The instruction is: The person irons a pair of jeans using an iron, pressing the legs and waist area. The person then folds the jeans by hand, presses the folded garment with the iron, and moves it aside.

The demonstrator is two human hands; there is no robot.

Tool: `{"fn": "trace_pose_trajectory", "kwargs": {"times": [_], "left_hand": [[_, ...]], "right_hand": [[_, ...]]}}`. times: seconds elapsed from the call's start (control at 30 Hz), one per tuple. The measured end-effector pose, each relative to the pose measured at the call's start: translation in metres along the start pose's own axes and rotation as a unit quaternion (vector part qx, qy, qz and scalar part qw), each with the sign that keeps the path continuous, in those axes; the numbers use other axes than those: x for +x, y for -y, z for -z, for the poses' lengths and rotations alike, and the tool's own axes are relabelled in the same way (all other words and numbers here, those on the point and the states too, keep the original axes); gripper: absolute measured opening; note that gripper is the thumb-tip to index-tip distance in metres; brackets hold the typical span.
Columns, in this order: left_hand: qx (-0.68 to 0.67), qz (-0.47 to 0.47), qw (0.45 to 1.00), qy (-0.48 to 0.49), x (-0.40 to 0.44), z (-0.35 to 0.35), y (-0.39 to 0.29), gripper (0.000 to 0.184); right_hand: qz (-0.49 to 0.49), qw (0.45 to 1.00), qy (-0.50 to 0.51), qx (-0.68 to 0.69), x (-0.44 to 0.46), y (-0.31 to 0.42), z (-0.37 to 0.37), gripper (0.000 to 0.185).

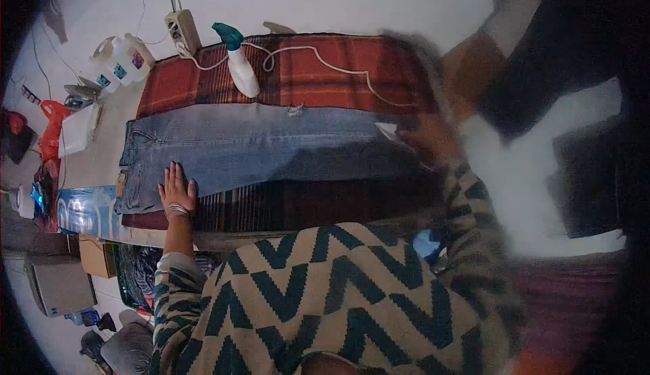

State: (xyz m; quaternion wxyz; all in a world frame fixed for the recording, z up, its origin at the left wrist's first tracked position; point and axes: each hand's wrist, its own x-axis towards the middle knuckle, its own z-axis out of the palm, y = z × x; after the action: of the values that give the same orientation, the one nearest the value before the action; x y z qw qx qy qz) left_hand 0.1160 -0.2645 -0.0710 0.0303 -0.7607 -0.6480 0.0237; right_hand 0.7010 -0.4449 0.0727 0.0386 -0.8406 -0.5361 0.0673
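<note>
Blue jeans (257, 138) lie folded lengthwise across a red and black plaid cloth (338, 56), waistband to the left. A ragged patch shows near the upper edge of the leg. My left hand (177, 189) rests flat on the jeans near the waistband, fingers stretched out. Toward the hem end, my right hand (433, 141) is closed around an iron (387, 130); its pale tip points left over the denim. Blur and dim light hide most of the iron and the fingers. A white spray bottle (242, 73) with a green head lies beyond the jeans.
A white cord (315, 51) runs over the plaid from a power socket block (181, 29). Plastic jugs (128, 60) stand at the back left, with a red bag (51, 128) nearer. White cloth (501, 178) and dark, blurred shapes fill the right. A cardboard box (97, 256) sits below left.
</note>
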Motion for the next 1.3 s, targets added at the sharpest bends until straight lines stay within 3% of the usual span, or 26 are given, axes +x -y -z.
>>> {"fn": "trace_pose_trajectory", "kwargs": {"times": [0.1, 0.33, 0.47, 0.53, 0.63, 0.7, 0.83, 0.9, 0.97, 1.03, 1.1, 1.27, 1.3], "left_hand": [[-0.009, 0.011, 1.000, 0.008, -0.004, 0.009, -0.007, 0.064], [0.002, -0.005, 1.000, -0.011, -0.002, 0.001, 0.003, 0.063], [-0.006, -0.005, 1.000, -0.008, -0.003, 0.000, 0.001, 0.065], [-0.006, 0.000, 1.000, -0.008, -0.001, 0.001, -0.001, 0.065], [-0.019, 0.004, 1.000, -0.005, -0.004, 0.002, 0.002, 0.066], [-0.001, -0.015, 1.000, -0.017, -0.004, -0.001, 0.003, 0.066], [-0.005, -0.013, 1.000, -0.027, -0.007, -0.001, -0.001, 0.066], [-0.012, -0.021, 0.998, -0.053, -0.007, -0.002, 0.000, 0.066], [-0.010, -0.017, 0.999, -0.045, -0.006, -0.007, 0.002, 0.066], [-0.008, -0.012, 0.999, -0.050, -0.002, -0.011, 0.005, 0.066], [-0.014, -0.017, 0.998, -0.050, -0.003, -0.010, 0.008, 0.066], [-0.008, -0.015, 1.000, -0.019, -0.005, -0.005, 0.008, 0.066], [-0.012, -0.018, 0.999, -0.028, -0.006, -0.004, 0.009, 0.066]], "right_hand": [[0.075, 0.997, 0.009, -0.001, 0.025, 0.009, -0.015, 0.066], [0.192, 0.978, -0.058, -0.057, 0.073, 0.119, -0.034, 0.068], [0.223, 0.969, -0.095, -0.043, 0.086, 0.100, -0.032, 0.066], [0.209, 0.977, -0.017, -0.031, 0.088, 0.069, -0.027, 0.063], [0.382, 0.918, -0.098, -0.036, 0.087, 0.018, -0.031, 0.059], [0.202, 0.978, -0.056, -0.001, 0.067, 0.024, -0.003, 0.059], [0.201, 0.976, -0.063, -0.050, 0.070, 0.030, -0.005, 0.059], [0.259, 0.958, -0.081, -0.093, 0.074, 0.054, -0.016, 0.059], [0.278, 0.960, -0.024, -0.008, 0.089, 0.084, -0.030, 0.056], [0.319, 0.944, -0.078, 0.004, 0.090, 0.119, -0.032, 0.056], [0.317, 0.947, -0.058, 0.002, 0.091, 0.135, -0.032, 0.056], [0.283, 0.956, -0.070, -0.040, 0.090, 0.073, -0.028, 0.062], [0.255, 0.965, -0.030, -0.049, 0.084, 0.054, -0.012, 0.062]]}}
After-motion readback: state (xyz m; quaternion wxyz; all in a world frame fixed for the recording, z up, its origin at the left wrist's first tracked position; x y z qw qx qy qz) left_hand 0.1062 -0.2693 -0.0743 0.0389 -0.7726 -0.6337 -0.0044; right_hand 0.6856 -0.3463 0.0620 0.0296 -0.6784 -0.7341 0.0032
